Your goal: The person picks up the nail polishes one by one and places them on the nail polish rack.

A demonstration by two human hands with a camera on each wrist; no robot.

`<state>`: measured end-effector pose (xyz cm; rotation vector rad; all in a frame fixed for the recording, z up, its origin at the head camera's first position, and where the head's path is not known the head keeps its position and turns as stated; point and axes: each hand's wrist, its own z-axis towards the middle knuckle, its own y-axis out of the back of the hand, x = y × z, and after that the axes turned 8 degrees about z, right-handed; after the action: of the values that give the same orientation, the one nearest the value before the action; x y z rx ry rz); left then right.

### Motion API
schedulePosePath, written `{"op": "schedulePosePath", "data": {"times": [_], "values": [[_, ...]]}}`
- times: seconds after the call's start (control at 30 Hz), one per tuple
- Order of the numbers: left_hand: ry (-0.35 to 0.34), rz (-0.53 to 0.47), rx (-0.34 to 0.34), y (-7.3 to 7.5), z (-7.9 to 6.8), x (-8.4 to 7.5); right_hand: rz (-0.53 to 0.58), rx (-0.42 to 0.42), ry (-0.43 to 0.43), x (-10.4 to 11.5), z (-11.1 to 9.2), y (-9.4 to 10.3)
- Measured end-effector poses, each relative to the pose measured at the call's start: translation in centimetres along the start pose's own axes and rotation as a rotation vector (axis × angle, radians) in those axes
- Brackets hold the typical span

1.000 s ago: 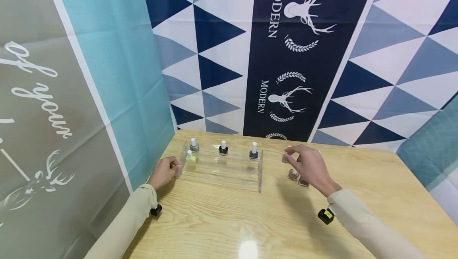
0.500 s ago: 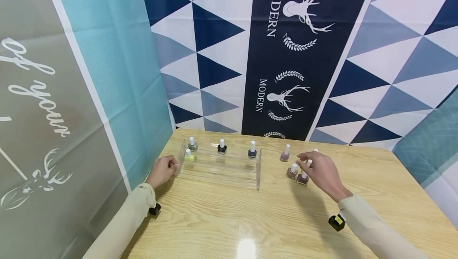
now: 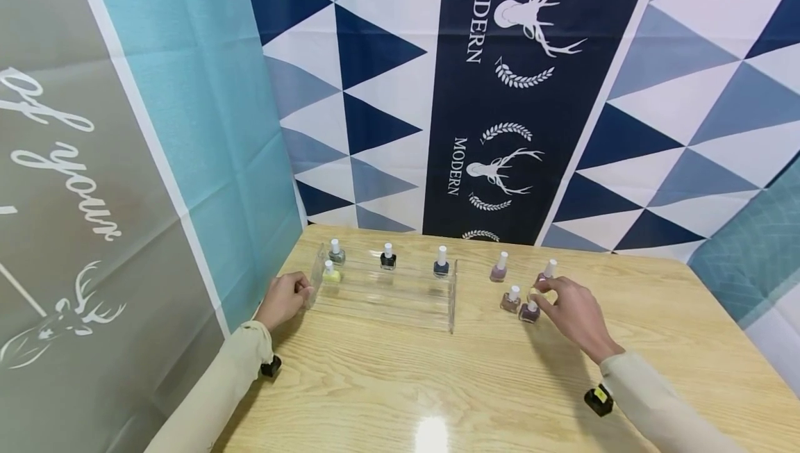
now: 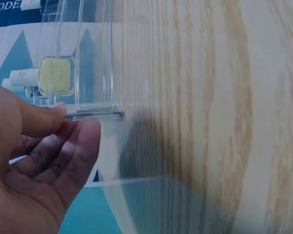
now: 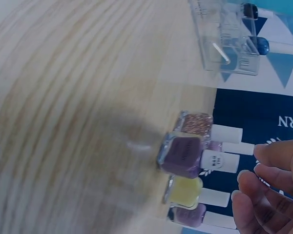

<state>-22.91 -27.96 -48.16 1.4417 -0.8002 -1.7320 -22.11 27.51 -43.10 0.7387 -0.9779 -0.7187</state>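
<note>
My left hand [image 3: 284, 299] pinches the left side panel of a clear acrylic stepped rack [image 3: 387, 314] between thumb and fingers; in the left wrist view the thumb lies over the panel's edge. On the rack stand a yellow nail polish [image 4: 57, 76], a grey-green one [image 3: 336, 254], a black one [image 3: 387, 259] and a dark blue one [image 3: 441, 267]. My right hand [image 3: 575, 314] hovers with bent, parted fingers and nothing between them. Its fingertips are close to the white caps of a purple nail polish [image 5: 183, 156] and a second yellow nail polish [image 5: 184, 191].
Beside the purple bottle stands a glittery copper nail polish [image 3: 510, 301]. Mauve bottles stand behind it, one [image 3: 498, 274] to the left and one [image 3: 550, 269] by my right fingers. Patterned fabric [image 3: 375, 92] rises behind the wooden table [image 3: 387, 390].
My right hand has moved away from the left mauve bottle, rightward and down to the group of bottles, leaving that bottle upright on the table. My left hand keeps its grip on the rack.
</note>
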Motion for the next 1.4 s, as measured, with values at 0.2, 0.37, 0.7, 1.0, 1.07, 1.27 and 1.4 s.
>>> {"op": "schedulePosePath", "data": {"times": [0.2, 0.37, 0.7, 1.0, 1.07, 1.27, 1.4], "values": [[-0.001, 0.010, 0.003, -0.1, 0.0, 0.1, -0.007, 0.020, -0.015, -0.8, -0.3, -0.8], [0.000, 0.010, 0.001, -0.2, 0.1, 0.3, -0.006, 0.025, -0.015, -1.1, -0.4, -1.1], [-0.003, -0.009, 0.000, 0.0, 0.0, 0.2, 0.015, 0.041, -0.047, -1.1, -0.8, -1.3], [-0.006, -0.004, -0.002, 0.0, 0.0, 0.3, 0.023, 0.034, -0.042, -1.4, -0.8, -1.4], [-0.008, 0.009, -0.007, 0.0, -0.1, 0.2, 0.029, 0.033, -0.039, -1.4, -0.7, -1.4], [0.000, 0.056, -0.018, 0.0, 0.0, 0.1, 0.046, 0.050, -0.049, -1.5, -0.7, -1.4], [0.008, 0.055, -0.012, 0.0, 0.2, 0.1, 0.048, 0.064, -0.056, -1.5, -0.7, -1.2]]}}
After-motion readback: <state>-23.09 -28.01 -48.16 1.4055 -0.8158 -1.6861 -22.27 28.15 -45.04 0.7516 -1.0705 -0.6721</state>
